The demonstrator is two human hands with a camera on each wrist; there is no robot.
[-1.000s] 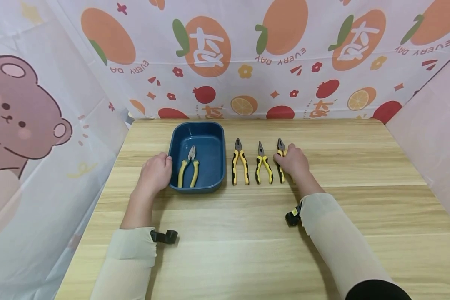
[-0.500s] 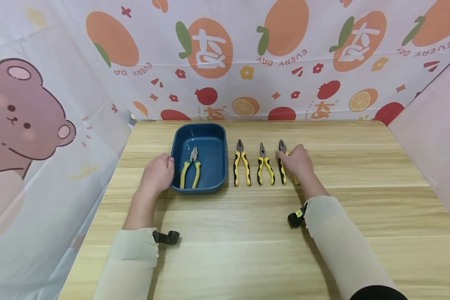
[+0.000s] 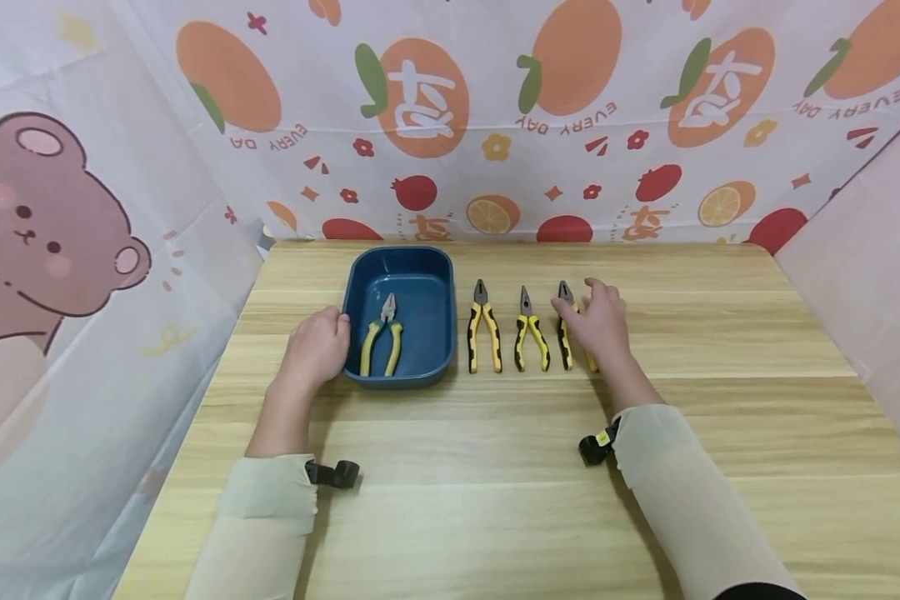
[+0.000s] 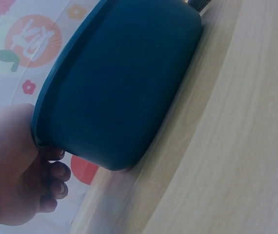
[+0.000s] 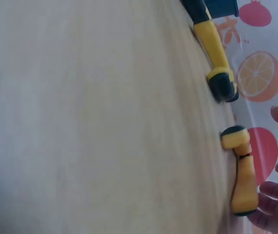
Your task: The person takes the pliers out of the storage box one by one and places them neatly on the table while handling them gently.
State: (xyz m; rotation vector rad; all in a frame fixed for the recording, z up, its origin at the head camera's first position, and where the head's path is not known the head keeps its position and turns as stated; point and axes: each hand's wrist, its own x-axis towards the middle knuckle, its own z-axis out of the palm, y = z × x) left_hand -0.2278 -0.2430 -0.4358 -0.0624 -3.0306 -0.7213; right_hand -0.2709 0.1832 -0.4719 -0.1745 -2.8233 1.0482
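My left hand (image 3: pixel 315 346) grips the left rim of a blue rectangular bin (image 3: pixel 429 325). In the left wrist view its fingers curl below the lip of the bin (image 4: pixel 114 87). Inside lie yellow-handled pliers (image 3: pixel 372 340), jaws pointing away. My right hand (image 3: pixel 603 325) is over the rightmost black-and-yellow pliers (image 3: pixel 565 346), with its thumb and fingers spread apart. It hides part of their right handle. From the right wrist, the fingers appear beside a pliers handle (image 5: pixel 246 185) resting on the table, with the thumb held clear.
Between bin and right hand lie larger pliers (image 3: pixel 473 342) and needle-nose pliers (image 3: pixel 541 337), both with yellow-and-black handles. A printed curtain (image 3: pixel 495 92) hangs behind the wooden table (image 3: pixel 457 500); another with a bear (image 3: pixel 52 225) hangs at left.
My right hand has loosened from the rightmost pliers, its fingers lifting and spreading. The pliers stay in place. My left hand stays on the bin. The head view has shifted slightly.
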